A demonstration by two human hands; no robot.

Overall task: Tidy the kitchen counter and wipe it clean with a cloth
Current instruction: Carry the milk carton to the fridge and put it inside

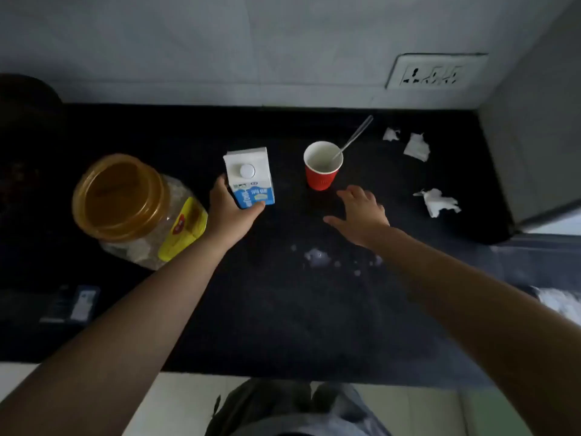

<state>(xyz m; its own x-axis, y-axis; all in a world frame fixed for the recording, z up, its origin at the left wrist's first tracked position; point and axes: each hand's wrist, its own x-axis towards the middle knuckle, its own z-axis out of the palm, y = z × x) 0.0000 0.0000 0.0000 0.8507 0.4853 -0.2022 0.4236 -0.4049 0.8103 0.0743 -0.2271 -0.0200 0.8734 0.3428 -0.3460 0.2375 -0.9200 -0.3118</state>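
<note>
left hand (pixel 231 209): curled round carton (pixel 250 177) low, thumb across front
right hand (pixel 361 212): fingers spread, empty, just short of cup (pixel 323 166)
carton: upright, middle of desk (pixel 283 309), between jar (pixel 135 206) and cup; long axis vertical, cap up
handling: we judge it stiff card, light, maybe sloshing; hold low on sides
cup: spoon (pixel 353 140) handle leans back-right, probably tips easily

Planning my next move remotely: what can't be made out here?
Head view only:
- Contents of the red cup: unclear in dim light.
- Dark shape at left edge: cut off, shadowed.
- White material at right edge: cut off, blurred; cloth or not, unclear.
- Print on the carton: too small.
</note>
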